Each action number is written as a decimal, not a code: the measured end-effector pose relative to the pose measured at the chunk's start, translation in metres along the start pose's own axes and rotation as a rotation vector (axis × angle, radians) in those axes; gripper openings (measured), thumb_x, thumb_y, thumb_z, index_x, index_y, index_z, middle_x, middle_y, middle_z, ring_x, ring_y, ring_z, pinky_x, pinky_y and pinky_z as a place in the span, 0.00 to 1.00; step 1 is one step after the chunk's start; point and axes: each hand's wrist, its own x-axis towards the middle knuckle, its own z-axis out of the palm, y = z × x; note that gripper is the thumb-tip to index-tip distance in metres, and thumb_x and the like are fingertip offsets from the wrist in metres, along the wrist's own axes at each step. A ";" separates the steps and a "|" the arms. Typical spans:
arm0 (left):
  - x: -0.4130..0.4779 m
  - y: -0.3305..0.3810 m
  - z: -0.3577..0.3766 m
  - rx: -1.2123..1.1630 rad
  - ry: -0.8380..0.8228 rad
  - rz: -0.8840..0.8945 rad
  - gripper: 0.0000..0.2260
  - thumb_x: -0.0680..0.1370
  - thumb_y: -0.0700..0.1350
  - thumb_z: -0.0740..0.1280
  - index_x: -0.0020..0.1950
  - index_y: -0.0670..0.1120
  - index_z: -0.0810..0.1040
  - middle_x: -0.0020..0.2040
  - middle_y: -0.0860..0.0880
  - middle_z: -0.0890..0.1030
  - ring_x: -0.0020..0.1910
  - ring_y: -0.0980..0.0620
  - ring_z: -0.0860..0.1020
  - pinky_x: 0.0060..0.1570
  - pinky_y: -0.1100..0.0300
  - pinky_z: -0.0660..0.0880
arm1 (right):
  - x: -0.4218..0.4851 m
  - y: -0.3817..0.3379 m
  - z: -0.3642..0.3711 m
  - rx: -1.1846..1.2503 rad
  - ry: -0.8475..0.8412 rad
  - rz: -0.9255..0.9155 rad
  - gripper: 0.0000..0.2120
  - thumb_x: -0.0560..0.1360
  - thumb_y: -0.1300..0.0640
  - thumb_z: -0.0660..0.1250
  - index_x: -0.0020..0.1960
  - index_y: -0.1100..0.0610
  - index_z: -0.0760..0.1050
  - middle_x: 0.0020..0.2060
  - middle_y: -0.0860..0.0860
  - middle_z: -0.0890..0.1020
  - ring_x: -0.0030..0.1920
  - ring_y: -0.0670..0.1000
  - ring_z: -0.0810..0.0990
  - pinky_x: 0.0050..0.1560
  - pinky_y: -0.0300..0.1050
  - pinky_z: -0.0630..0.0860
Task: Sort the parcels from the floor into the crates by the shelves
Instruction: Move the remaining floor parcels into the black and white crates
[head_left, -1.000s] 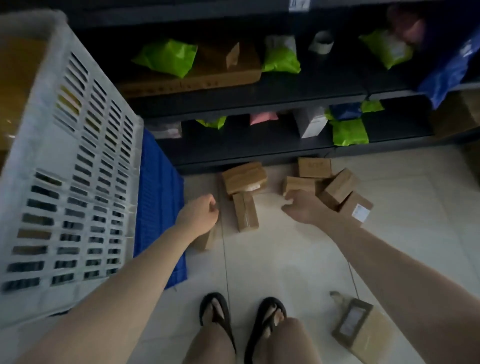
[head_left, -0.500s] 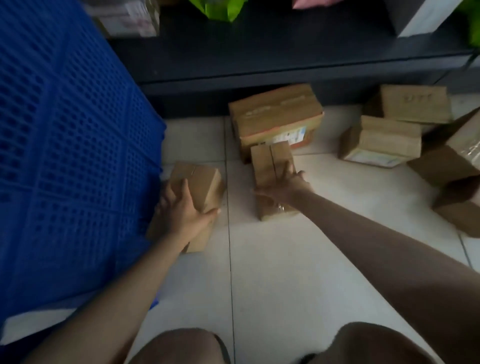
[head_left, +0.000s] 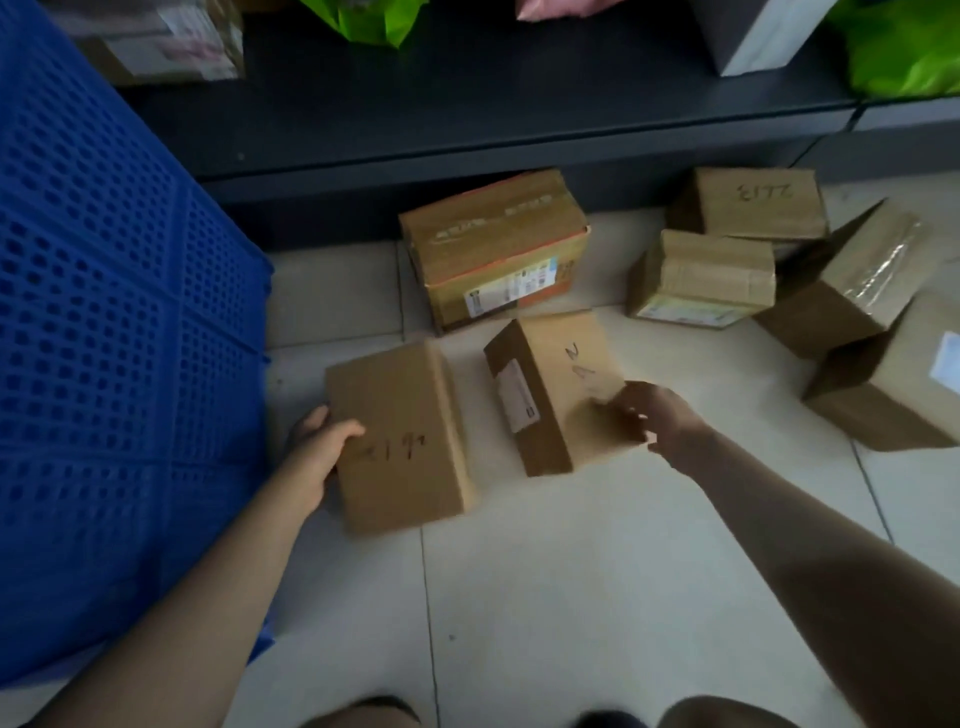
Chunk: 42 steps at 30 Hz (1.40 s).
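Two small cardboard parcels lie on the tiled floor in front of me. My left hand grips the left edge of the nearer parcel, thumb on its top face with handwritten marks. My right hand holds the right side of a second parcel, which is tilted up on one edge and shows a white label on its side. A blue perforated crate stands right beside my left hand.
A larger taped box sits against the dark shelf base. Several more cardboard parcels are piled at the right. Green and pink bags lie on the shelf above. My knees show at the bottom edge.
My left hand has turned its parcel so the written face points up. My right hand has tipped the second parcel up onto its edge and shifted it right. The view moved closer.
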 end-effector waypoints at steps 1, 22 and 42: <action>0.001 -0.002 0.007 0.007 0.032 0.011 0.10 0.75 0.42 0.68 0.56 0.48 0.77 0.55 0.43 0.81 0.45 0.48 0.78 0.44 0.54 0.74 | 0.003 0.008 0.000 -0.055 0.066 -0.035 0.16 0.76 0.58 0.61 0.63 0.58 0.73 0.57 0.56 0.78 0.52 0.54 0.74 0.55 0.50 0.71; -0.004 -0.020 0.059 -0.144 -0.240 -0.041 0.30 0.70 0.45 0.75 0.69 0.48 0.69 0.62 0.46 0.78 0.59 0.45 0.77 0.58 0.48 0.74 | 0.007 0.019 0.006 0.041 -0.041 -0.028 0.24 0.71 0.65 0.73 0.64 0.54 0.73 0.48 0.52 0.83 0.55 0.54 0.78 0.57 0.52 0.72; -0.071 0.010 0.142 0.867 -0.172 0.665 0.32 0.79 0.49 0.61 0.78 0.46 0.49 0.79 0.44 0.45 0.78 0.44 0.45 0.75 0.49 0.54 | 0.004 0.019 0.032 0.128 -0.055 0.038 0.22 0.76 0.60 0.68 0.69 0.52 0.70 0.56 0.52 0.79 0.59 0.56 0.74 0.58 0.53 0.71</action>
